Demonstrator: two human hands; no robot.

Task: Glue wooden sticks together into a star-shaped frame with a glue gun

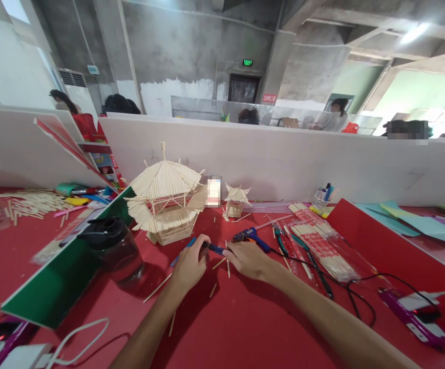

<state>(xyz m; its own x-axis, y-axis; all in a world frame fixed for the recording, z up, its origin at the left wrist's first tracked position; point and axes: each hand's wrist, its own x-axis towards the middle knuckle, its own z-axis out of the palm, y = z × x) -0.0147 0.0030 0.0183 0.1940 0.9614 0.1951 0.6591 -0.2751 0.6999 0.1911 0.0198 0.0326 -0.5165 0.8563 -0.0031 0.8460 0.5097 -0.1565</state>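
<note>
Both my hands are closed on a slim dark blue pen-like object [216, 249] held just above the red table; its exact kind is unclear. My left hand [192, 260] grips one end, and my right hand [245, 259] pinches the other. A flat blue strip [183, 252] lies beside my left hand. Loose thin wooden sticks [228, 267] are scattered beneath and around the hands. Behind them stand a large stick-built pavilion model [164, 200] with a two-tiered roof and a smaller pavilion model [237, 201]. A blue glue gun [255, 238] rests just beyond my right hand.
To the left, a dark water bottle [117, 253] stands by a green divider [49, 287]. Pliers [280, 241], packs of sticks [322, 246], black cables and a purple power strip [414, 320] lie to the right. A white partition [283, 159] closes the back; people sit beyond.
</note>
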